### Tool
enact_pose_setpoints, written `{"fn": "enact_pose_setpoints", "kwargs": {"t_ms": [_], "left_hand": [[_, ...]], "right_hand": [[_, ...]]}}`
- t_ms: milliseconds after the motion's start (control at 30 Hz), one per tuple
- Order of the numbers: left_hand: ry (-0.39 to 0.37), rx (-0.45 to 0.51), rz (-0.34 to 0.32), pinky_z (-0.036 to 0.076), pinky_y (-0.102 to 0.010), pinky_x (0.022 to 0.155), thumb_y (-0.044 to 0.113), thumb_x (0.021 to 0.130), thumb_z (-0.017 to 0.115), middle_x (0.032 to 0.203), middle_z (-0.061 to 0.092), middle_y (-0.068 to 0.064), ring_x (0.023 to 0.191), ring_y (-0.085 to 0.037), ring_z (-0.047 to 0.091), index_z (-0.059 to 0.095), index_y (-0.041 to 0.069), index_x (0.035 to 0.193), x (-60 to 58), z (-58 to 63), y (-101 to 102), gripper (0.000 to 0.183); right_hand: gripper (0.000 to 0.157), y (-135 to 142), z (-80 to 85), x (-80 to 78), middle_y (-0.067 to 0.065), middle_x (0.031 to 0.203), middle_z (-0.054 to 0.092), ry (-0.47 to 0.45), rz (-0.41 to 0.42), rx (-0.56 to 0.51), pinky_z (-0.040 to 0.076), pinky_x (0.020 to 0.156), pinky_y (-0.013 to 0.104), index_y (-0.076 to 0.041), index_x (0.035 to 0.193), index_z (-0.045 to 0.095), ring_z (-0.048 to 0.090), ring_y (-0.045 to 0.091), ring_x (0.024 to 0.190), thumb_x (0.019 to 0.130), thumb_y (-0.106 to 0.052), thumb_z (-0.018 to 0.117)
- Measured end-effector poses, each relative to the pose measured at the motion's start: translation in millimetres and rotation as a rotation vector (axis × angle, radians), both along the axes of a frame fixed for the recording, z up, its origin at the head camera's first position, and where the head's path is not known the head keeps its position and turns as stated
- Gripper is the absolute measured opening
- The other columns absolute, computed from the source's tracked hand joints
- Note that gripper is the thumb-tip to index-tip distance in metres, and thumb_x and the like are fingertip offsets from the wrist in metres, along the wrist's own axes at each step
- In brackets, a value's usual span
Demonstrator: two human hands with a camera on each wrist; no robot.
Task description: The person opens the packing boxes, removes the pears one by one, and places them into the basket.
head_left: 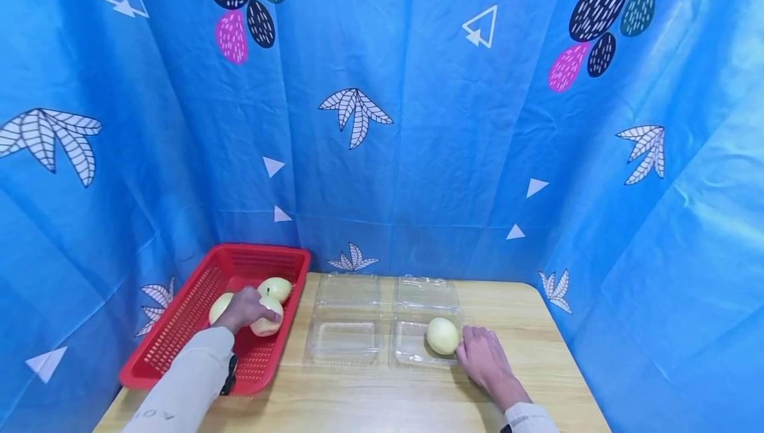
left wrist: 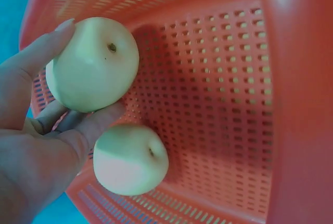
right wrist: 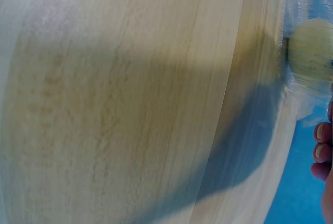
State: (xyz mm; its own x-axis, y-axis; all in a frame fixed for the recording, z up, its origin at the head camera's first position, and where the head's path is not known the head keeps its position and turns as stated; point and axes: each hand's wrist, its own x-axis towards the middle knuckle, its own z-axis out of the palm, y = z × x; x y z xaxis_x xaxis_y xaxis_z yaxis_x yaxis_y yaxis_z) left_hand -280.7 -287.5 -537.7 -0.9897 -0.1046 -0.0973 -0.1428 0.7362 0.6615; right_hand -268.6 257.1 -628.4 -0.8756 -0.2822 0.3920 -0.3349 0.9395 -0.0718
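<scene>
In the head view my left hand [head_left: 246, 308] reaches into the red basket [head_left: 161, 333] and grips a pale yellow apple [head_left: 268, 323]. The left wrist view shows thumb and fingers around this apple [left wrist: 93, 62], its stem dimple facing up. A second apple [left wrist: 130, 159] lies just below those fingers. Two apples rest in the basket beside the hand, one behind the held apple [head_left: 276, 287] and one to the left [head_left: 219, 307]. My right hand [head_left: 485, 359] rests loosely curled at the right edge of a clear plastic box [head_left: 408, 343], close beside the apple [head_left: 442, 335] inside it.
Left of that box stands a second clear box [head_left: 345, 340] with its lid [head_left: 348, 289] folded back. The other box's lid [head_left: 425, 292] also lies back. A wooden table [head_left: 358, 400] carries everything, with a blue patterned curtain [head_left: 394, 174] around it.
</scene>
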Motion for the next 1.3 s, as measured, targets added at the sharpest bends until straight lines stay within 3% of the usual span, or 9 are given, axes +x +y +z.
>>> {"fn": "enact_pose_setpoints", "kwargs": {"t_ms": [367,600,933,1133,1300], "left_hand": [[-0.090,0.032,0.051,0.040,-0.030,0.062,0.020,0.067,0.091,0.079,0.049,-0.010,0.076,-0.023,0.049,0.056,0.001,0.092,3.9,1.8,10.6,0.047],[-0.041,0.036,0.042,0.031,-0.029,0.059,0.024,0.071,0.090,0.067,0.038,-0.002,0.064,-0.017,0.038,0.043,0.013,0.070,-0.3,-7.2,5.1,0.048],[-0.018,0.026,0.019,0.031,-0.028,0.057,0.019,0.072,0.089,0.065,0.040,-0.001,0.062,-0.017,0.038,0.050,0.010,0.070,0.2,-5.0,6.1,0.041],[0.009,0.005,0.012,0.035,-0.029,0.060,0.019,0.074,0.089,0.070,0.049,-0.007,0.069,-0.020,0.044,0.061,-0.003,0.086,0.9,2.8,5.6,0.038],[0.017,-0.008,0.009,0.053,-0.040,0.074,0.021,0.077,0.087,0.097,0.066,-0.022,0.087,-0.029,0.058,0.061,-0.013,0.113,-2.5,3.9,3.2,0.056]], "right_hand": [[0.021,3.0,1.1,-1.7,-0.002,0.069,0.049,0.019,0.003,-0.007,0.043,0.070,0.035,-0.018,0.077,0.046,0.052,0.020,0.071,0.089,-0.017,0.064],[0.022,3.2,-1.5,-3.0,-0.002,0.068,0.048,0.032,0.007,-0.007,0.042,0.069,0.035,-0.018,0.077,0.046,0.052,0.020,0.070,0.089,-0.017,0.063],[0.021,1.9,-2.7,-2.5,-0.002,0.067,0.048,0.046,0.013,-0.006,0.043,0.069,0.036,-0.017,0.077,0.046,0.052,0.021,0.069,0.089,-0.017,0.063],[0.021,1.7,-2.9,-2.7,-0.001,0.068,0.049,0.038,0.009,-0.001,0.043,0.070,0.036,-0.017,0.077,0.046,0.053,0.022,0.070,0.089,-0.018,0.063],[0.021,1.4,-3.1,-2.0,-0.002,0.068,0.048,0.031,0.008,0.000,0.043,0.069,0.036,-0.017,0.077,0.046,0.052,0.020,0.069,0.089,-0.018,0.063]]}}
